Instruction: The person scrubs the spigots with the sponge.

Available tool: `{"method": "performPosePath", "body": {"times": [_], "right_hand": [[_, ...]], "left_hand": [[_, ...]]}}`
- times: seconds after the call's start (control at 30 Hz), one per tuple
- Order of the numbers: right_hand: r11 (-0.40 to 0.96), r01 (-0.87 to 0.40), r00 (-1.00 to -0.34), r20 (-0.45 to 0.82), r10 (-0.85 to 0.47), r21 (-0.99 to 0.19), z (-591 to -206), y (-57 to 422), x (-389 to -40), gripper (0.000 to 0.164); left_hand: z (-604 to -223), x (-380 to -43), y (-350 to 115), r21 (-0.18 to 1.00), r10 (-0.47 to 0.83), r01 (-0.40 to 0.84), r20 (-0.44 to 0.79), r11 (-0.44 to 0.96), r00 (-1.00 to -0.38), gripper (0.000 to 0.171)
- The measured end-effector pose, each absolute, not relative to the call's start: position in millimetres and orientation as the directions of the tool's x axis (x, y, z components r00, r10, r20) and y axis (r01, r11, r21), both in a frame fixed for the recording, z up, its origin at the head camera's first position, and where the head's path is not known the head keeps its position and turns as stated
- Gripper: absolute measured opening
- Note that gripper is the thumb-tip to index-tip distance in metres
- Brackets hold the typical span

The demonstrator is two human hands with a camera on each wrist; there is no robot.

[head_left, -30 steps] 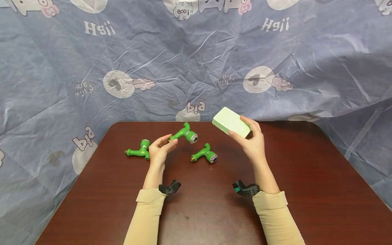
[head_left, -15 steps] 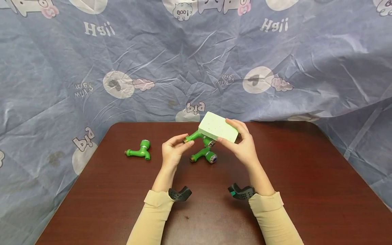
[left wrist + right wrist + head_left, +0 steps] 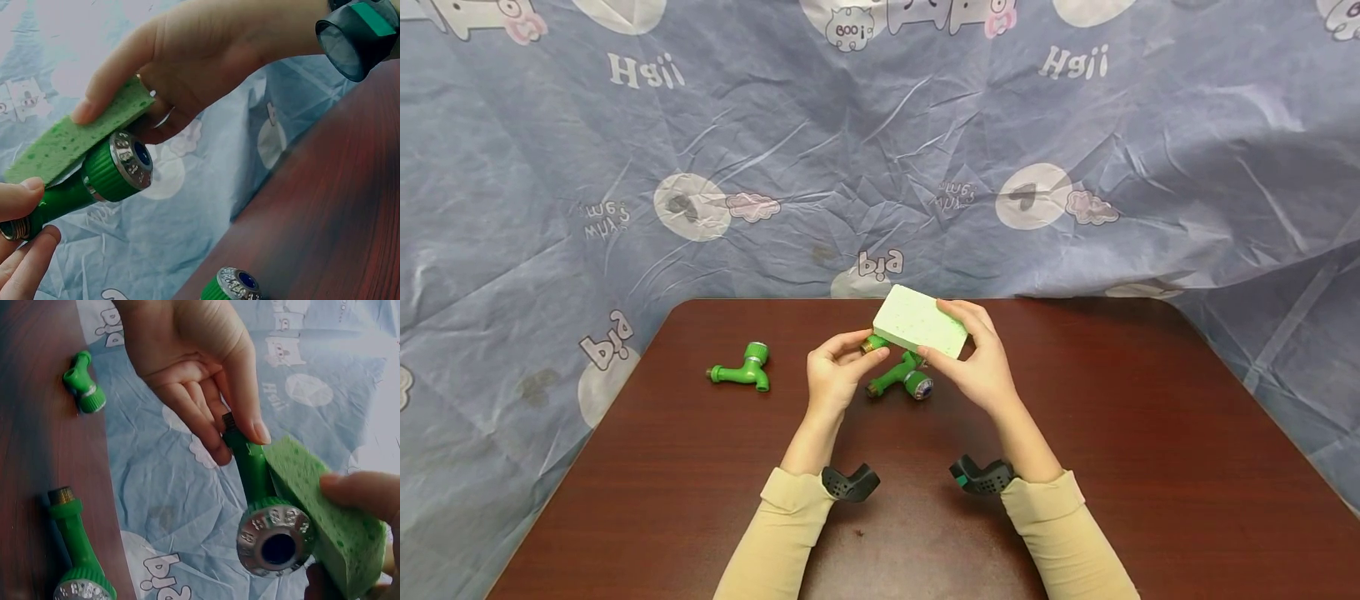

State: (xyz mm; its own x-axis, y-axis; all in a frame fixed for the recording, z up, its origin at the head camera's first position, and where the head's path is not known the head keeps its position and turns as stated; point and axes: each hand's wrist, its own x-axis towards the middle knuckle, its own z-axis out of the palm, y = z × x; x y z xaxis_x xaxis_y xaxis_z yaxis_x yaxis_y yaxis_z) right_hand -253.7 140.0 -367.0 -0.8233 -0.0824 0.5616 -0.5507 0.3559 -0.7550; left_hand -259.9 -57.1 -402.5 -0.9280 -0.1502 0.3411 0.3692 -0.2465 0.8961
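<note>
My left hand [image 3: 835, 379] pinches a green faucet [image 3: 253, 472] near its threaded brass end, above the table. In my right hand [image 3: 973, 354] is a pale green sponge [image 3: 917, 321], gripped along its edges by thumb and fingers. The sponge lies against the faucet's side in both wrist views, and from the head view it covers most of that faucet. Below the hands, a second green faucet [image 3: 891, 379] rests on the table. A third green faucet [image 3: 741, 373] lies to the left of my left hand.
The dark red-brown wooden table [image 3: 1112, 433] stretches under both arms. Behind it hangs a creased grey-blue cloth [image 3: 820, 125] with cartoon prints. A black wrist device [image 3: 850, 482] sits on the left wrist, and another black wrist device [image 3: 983, 475] on the right.
My left hand has moved right with the held faucet, and my right hand has brought the sponge left and slightly down onto it. The two faucets on the table have stayed put.
</note>
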Motion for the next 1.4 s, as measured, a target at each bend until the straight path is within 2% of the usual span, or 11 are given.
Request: {"method": "performPosePath", "body": {"times": [0.13,0.27,0.33,0.43,0.53,0.63,0.83,0.97,1.07,1.17,1.4], "right_hand": [[0.398,-0.509,-0.817,0.574,0.056,-0.764,-369,146,-258,0.063],[0.364,-0.446,-0.826,0.533,0.186,-0.818,-364,153,-257,0.062],[0.317,-0.434,-0.843,0.504,0.186,-0.843,-361,155,-257,0.061],[0.279,-0.439,-0.868,0.484,0.113,-0.854,-358,155,-256,0.060],[0.301,-0.472,-0.867,0.497,0.007,-0.828,-360,154,-256,0.061],[0.347,-0.503,-0.852,0.522,-0.044,-0.791,-363,154,-258,0.061],[0.373,-0.458,-0.844,0.527,0.103,-0.807,-366,160,-262,0.062],[0.307,-0.427,-0.855,0.490,0.169,-0.851,-362,168,-262,0.060],[0.231,-0.420,-0.880,0.456,0.131,-0.878,-350,169,-254,0.059],[0.178,-0.436,-0.893,0.448,0.034,-0.882,-341,168,-246,0.057],[0.176,-0.519,-0.851,0.484,-0.206,-0.837,-357,171,-255,0.060]], "left_hand": [[-403,-260,-57,0.896,-0.150,0.380,0.353,-0.229,-0.923,0.036],[-403,-260,-59,0.899,-0.166,0.380,0.350,-0.219,-0.922,0.035],[-403,-260,-59,0.900,-0.173,0.380,0.348,-0.215,-0.921,0.034],[-402,-259,-59,0.900,-0.172,0.377,0.344,-0.218,-0.923,0.036],[-400,-258,-58,0.899,-0.158,0.372,0.342,-0.230,-0.926,0.037],[-399,-257,-57,0.896,-0.140,0.375,0.350,-0.238,-0.926,0.037],[-397,-256,-56,0.886,-0.135,0.394,0.371,-0.245,-0.919,0.034],[-397,-256,-58,0.884,-0.154,0.403,0.376,-0.236,-0.914,0.034],[-397,-257,-60,0.883,-0.182,0.418,0.385,-0.213,-0.905,0.034],[-397,-258,-62,0.878,-0.213,0.427,0.385,-0.215,-0.898,0.034],[-397,-260,-65,0.872,-0.258,0.438,0.382,-0.218,-0.888,0.033]]}}
